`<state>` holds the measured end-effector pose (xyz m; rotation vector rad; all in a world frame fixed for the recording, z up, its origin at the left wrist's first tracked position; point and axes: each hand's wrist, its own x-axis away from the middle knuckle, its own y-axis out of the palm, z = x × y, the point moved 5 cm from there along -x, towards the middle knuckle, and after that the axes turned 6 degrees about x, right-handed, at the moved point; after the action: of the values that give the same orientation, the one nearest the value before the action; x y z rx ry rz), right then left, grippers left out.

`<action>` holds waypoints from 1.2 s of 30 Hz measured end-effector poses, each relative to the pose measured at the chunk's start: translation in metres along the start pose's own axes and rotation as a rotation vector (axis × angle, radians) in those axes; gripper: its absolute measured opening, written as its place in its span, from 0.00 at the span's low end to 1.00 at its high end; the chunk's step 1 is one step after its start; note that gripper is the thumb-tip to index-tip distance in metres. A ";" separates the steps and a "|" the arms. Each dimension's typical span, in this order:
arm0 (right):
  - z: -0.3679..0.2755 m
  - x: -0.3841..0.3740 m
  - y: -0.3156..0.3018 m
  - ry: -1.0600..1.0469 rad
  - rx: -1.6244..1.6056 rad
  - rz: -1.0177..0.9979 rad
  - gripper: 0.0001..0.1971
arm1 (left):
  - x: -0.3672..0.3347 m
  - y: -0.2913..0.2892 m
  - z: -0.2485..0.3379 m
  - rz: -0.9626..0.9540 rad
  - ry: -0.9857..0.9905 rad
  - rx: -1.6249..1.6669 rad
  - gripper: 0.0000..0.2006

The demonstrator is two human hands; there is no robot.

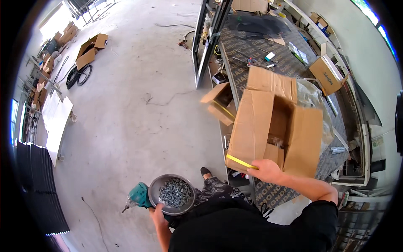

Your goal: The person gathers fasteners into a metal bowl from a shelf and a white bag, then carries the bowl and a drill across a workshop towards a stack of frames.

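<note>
At the lower centre my left hand (158, 215) is closed on the near-left rim of a round metal bowl (152, 194) that holds many grey screws (175, 192). A teal cordless drill (139, 195) sticks out left of the bowl, its bit pointing left; the bowl hides its lower part, and I cannot tell whether the same hand also carries it. To the right, my right hand (266, 171) grips the near edge of an open cardboard box (252, 115), beside a yellow strip of tape. The box's flaps are spread, and a few small things show dimly inside.
The box is over a workbench (239, 77) bearing tools, clear plastic film (310, 98) and a smaller carton (326, 75). Another open carton (220, 103) is beside the bench's left edge. A dark frame (208, 40) stands farther back. A cable (95, 218) lies on the floor.
</note>
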<state>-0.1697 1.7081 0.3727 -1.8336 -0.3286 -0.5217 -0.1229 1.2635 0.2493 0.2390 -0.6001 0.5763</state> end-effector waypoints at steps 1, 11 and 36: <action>-0.006 0.003 0.009 0.010 -0.052 -0.058 0.17 | -0.006 -0.007 0.000 -0.007 0.017 0.001 0.26; -0.055 0.007 0.080 0.016 -0.286 -0.335 0.18 | -0.013 -0.045 -0.007 0.089 0.021 0.133 0.26; -0.244 -0.074 0.161 -0.236 0.154 -0.115 0.17 | -0.089 -0.286 -0.097 0.451 0.288 0.455 0.23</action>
<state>-0.2031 1.4279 0.2653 -1.7346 -0.6205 -0.3481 0.0265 1.0272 0.1050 0.4445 -0.2319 1.1638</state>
